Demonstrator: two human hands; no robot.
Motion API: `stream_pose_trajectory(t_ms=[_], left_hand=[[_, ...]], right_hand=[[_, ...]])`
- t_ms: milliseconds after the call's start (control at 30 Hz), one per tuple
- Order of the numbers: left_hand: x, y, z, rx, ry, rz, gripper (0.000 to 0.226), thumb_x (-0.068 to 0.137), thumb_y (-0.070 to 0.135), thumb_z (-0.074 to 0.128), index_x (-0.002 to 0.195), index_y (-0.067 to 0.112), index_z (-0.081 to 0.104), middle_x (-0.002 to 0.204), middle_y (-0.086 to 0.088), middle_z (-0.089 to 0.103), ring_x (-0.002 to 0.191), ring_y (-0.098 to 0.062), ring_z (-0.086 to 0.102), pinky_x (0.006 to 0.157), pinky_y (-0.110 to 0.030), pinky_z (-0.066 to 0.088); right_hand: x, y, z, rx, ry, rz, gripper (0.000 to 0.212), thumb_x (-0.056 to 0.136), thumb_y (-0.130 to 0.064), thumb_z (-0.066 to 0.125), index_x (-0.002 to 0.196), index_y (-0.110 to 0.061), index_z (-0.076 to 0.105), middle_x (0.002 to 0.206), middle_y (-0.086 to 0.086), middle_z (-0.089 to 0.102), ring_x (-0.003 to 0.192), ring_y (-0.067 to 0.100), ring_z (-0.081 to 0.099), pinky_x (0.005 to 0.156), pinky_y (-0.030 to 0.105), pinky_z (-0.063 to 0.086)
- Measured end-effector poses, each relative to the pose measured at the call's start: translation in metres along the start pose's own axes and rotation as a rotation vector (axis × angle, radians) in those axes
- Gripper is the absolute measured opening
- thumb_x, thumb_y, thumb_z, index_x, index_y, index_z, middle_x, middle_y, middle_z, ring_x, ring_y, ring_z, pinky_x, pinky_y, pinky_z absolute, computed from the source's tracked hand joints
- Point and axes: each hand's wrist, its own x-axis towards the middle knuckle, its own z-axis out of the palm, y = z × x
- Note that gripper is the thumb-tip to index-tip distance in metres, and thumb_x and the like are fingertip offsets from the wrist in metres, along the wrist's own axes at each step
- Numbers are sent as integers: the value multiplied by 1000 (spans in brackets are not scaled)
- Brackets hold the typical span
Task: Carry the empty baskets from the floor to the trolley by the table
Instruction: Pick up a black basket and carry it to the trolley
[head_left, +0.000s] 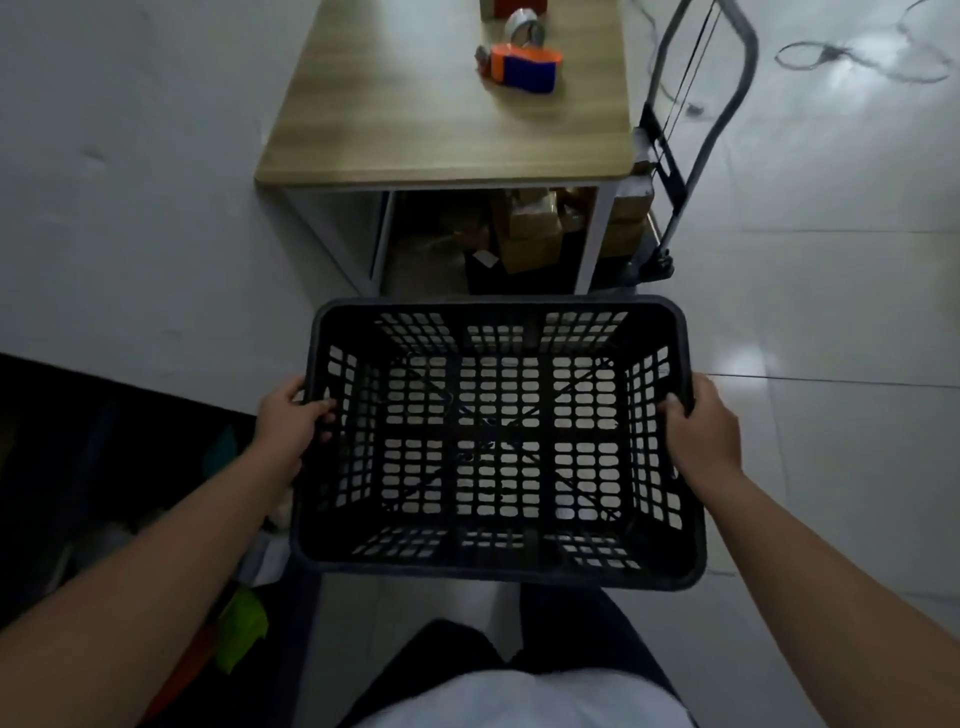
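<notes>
I hold an empty black plastic basket with perforated walls and floor in front of me, above the tiled floor. My left hand grips its left rim, thumb inside. My right hand grips the right rim the same way. Ahead stands a wooden-topped table. A grey-handled trolley stands at the table's right side, its platform mostly hidden behind the table leg.
An orange and blue tape dispenser and a tape roll lie on the table. Cardboard boxes sit under it. Dark clutter with a green item lies at my left. Cables trail on the floor far right.
</notes>
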Motion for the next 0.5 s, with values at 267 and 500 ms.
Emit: stream_pose_trajectory(t_ms=[267, 500], left_hand=[[155, -42, 107, 14, 23, -92, 29, 89, 2, 62, 100, 29, 63, 93, -11, 72, 70, -17, 64, 53, -32, 53], [302, -154, 207, 4, -59, -75, 51, 92, 0, 60, 134, 28, 49, 99, -6, 71, 72, -16, 65, 57, -33, 56]], right_hand=[[135, 49, 104, -44, -14, 85, 24, 95, -25, 46, 118, -22, 51, 90, -3, 59, 77, 21, 53, 67, 33, 40], [222, 175, 242, -88, 1, 172, 29, 93, -27, 51, 122, -26, 50, 107, 11, 68, 93, 35, 62, 71, 34, 40]])
